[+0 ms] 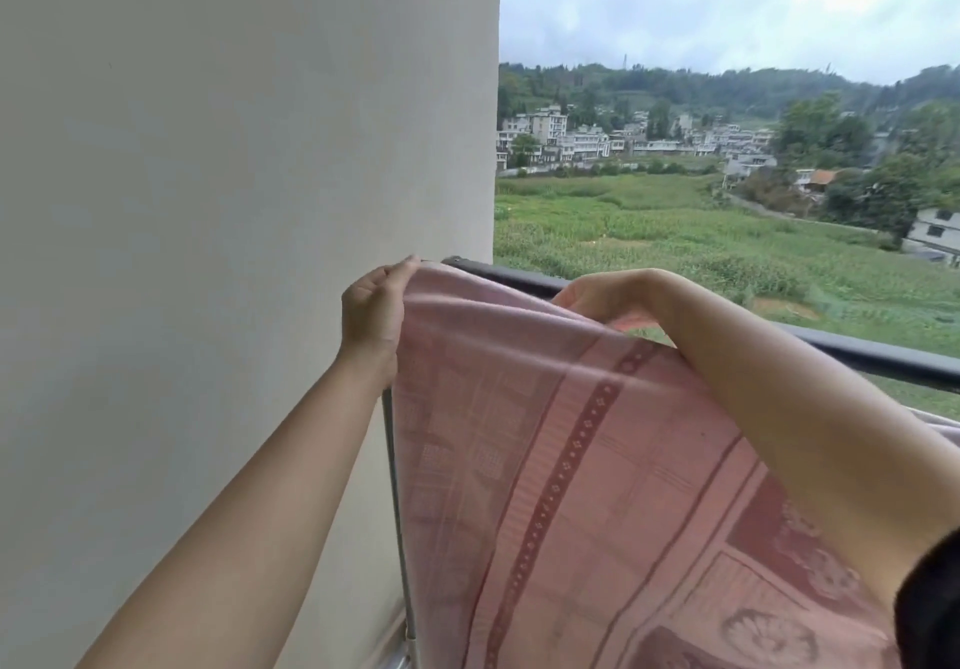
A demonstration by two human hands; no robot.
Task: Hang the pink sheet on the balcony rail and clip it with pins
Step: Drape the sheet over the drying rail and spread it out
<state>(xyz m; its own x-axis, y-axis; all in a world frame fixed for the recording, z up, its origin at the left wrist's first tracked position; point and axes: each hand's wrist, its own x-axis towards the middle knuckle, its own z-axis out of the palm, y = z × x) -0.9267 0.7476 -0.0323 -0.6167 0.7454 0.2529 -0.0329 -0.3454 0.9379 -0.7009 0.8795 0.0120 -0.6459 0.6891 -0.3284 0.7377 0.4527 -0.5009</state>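
Shown from above, the pink sheet [597, 486] is held up against the dark balcony rail [883, 354], which runs from the wall corner at the left toward the far right. Left hand [374, 312]: fingers closed around the sheet's upper left corner, pinching the gathered edge close to the rail's left end, beside the pale wall [234, 200]. Right hand [602, 296]: bent at the wrist, fingers curled down over the sheet's top edge further right along the rail; the fingertips are hidden behind the cloth, so the exact grip cannot be told. The sheet's top edge spans between the two hands and its patterned body, with darker bands and floral motifs, falls toward the near side, covering most of the railing below. Whether the cloth already rests on the rail cannot be told. A thin upright post [397, 486] of the railing shows just left of the sheet's hanging edge. Beyond the rail lie a green field [675, 231], white buildings [582, 140], wooded hills and an overcast sky.
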